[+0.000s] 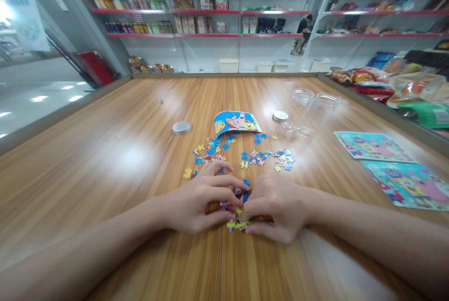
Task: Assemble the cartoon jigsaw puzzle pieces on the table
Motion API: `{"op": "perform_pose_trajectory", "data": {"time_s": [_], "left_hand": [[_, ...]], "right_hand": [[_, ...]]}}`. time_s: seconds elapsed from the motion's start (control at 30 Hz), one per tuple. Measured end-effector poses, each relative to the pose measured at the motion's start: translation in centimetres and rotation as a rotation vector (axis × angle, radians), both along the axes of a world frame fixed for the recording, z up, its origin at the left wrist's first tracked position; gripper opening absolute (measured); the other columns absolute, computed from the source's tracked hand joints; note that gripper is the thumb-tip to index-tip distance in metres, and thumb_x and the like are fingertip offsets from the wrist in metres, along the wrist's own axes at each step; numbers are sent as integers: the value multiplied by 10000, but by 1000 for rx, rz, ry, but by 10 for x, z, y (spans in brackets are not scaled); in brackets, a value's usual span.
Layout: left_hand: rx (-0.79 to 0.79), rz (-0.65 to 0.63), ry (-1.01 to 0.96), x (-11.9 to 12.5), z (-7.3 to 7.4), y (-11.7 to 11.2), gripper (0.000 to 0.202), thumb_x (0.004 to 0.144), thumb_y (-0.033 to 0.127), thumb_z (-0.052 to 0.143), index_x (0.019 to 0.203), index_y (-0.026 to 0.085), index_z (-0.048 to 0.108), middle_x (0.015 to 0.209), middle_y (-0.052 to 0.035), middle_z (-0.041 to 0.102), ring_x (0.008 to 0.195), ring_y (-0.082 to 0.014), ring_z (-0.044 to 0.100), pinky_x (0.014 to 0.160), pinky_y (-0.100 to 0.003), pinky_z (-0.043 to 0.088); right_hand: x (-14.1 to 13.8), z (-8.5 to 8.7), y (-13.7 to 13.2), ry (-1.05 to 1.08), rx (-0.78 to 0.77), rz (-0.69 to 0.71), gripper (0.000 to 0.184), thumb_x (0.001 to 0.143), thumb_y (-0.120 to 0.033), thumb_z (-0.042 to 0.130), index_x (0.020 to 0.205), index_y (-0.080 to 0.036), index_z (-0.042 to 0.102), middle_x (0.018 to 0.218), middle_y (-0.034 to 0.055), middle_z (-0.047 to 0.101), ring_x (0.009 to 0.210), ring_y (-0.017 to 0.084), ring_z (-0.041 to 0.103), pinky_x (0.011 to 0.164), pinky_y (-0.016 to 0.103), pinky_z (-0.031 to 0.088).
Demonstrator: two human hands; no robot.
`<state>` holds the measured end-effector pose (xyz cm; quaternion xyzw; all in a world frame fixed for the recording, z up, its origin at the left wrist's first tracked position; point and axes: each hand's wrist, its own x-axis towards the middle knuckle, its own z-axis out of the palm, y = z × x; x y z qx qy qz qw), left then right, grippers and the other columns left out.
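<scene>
A partly joined jigsaw puzzle [233,210] lies on the table between my hands, showing pink, yellow and blue. My left hand [201,195] rests along its left side, fingers apart and fingertips on or close to the pieces. At the right edge, my right hand [275,205] is curled, with thumb and index finger closed at a yellow puzzle piece [242,226]; its other fingers are partly hidden. Beyond them lie loose puzzle pieces at the left [208,149] and more loose pieces at the right [266,157]. A curved picture card [236,123] stands behind these.
Two clear jars [321,109] lie or stand near a silver lid [280,115]. Another silver lid [181,127] is at the left. Two cartoon picture sheets [409,181] lie at the right. Packaged snacks [365,78] border the table; shelves [206,11] rise behind.
</scene>
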<state>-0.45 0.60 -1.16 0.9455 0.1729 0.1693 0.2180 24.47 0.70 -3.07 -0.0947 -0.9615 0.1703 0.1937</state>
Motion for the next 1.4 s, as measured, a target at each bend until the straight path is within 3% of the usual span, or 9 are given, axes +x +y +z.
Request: {"op": "perform_pose_trajectory", "data": {"time_s": [0.17,0.8,1.0,1.4], "left_hand": [[7,2,-30,1,1,0,65,905,211,666,964,210,694,1295,-69,663,1207,-265,529,1144,-489,337],[40,-2,-48,-1,-1,0,94,911,210,659,996,214,698,1278,-63,647,1234,-268,456,1136,-466,326],[-8,-12,-15,1,1,0,80,909,186,646,974,204,688,1210,-60,658,1169,-245,498,1142,-467,337],[4,-4,-22,1,0,0,67,911,216,663,964,212,703,1261,-75,664,1169,-254,532,1134,-489,351]], "right_hand": [[1,1,1,-37,-23,-51,159,832,-370,649,872,-218,675,578,-38,615,536,145,613,505,259,351],[1,4,1,-41,-140,-91,166,819,-363,696,881,-217,647,593,-65,600,539,110,604,517,217,355],[3,6,3,-62,-160,-123,206,819,-386,697,894,-200,652,616,-49,624,520,104,591,506,215,351],[1,6,5,-7,-176,-89,205,860,-388,713,892,-186,703,539,-63,549,473,88,554,477,200,336]]}}
